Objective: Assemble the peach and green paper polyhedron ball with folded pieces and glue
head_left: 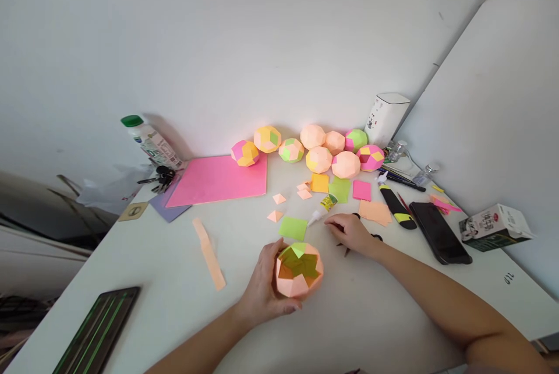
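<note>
1. Over the white table (166,263), near its front: one peach-and-green paper ball (297,288), open-topped, is resting in the left hand (264,288).
2. That hand: fingers and thumb are spreading wide around the ball's side, gripping it.
3. Right hand (353,234): is covering part of the black scissors (376,237); its fingers are curling together, and whether they are pinching anything, one cannot tell.
4. Glue bottle (325,205) and green paper sheet (293,228): are lying just beyond the hands.
5. Nine paper balls (318,159): are clustering near the wall (196,42).
</note>
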The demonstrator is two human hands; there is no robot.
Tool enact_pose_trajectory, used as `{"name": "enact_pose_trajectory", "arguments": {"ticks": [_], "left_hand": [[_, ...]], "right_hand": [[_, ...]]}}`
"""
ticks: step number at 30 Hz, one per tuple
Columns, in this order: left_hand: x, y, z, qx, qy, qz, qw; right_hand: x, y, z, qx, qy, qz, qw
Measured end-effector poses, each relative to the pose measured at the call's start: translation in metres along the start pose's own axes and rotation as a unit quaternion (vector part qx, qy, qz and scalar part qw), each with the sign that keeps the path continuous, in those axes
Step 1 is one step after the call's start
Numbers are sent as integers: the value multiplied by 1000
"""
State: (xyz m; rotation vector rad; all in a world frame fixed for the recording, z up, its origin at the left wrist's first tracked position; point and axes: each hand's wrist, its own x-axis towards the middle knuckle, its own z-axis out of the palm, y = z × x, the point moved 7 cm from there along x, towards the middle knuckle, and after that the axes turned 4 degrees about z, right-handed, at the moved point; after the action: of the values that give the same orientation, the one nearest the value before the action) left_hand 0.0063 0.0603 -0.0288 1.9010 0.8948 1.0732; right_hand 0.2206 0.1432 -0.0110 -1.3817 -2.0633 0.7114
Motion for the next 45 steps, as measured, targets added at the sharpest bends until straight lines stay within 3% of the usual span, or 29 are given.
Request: {"name": "enact_pose_trajectory", "arguments": {"ticks": [7, 13, 20, 27, 30, 34, 38, 41, 45], "left_hand": [[-1, 5, 6, 19, -29, 43, 998], [1, 9, 7, -15, -61, 37, 997], [5, 16, 8, -61, -83, 61, 993], [3, 10, 10, -79, -101, 15, 992], [2, 7, 12, -81, -114, -2, 990], [3, 7, 14, -75, -127, -4, 989], [1, 7, 13, -68, -125, -10, 990], [0, 5, 11, -50, -109, 4, 993], [4, 0, 11, 23, -125, 43, 991]], "right_hand": [[-2, -20, -1, -23, 19, -76, 997], [33, -64, 26, -74, -14, -138, 988], [85, -83, 54, -112, -48, -105, 987], [105, -80, 90, -133, -112, -60, 983], [99, -75, 80, -121, -113, -54, 985], [90, -67, 48, -117, -129, -60, 983], [114, -52, 21, -165, -82, -12, 983], [139, -42, 20, -202, -36, 47, 978], [152, -44, 45, -227, -27, 77, 970]]}}
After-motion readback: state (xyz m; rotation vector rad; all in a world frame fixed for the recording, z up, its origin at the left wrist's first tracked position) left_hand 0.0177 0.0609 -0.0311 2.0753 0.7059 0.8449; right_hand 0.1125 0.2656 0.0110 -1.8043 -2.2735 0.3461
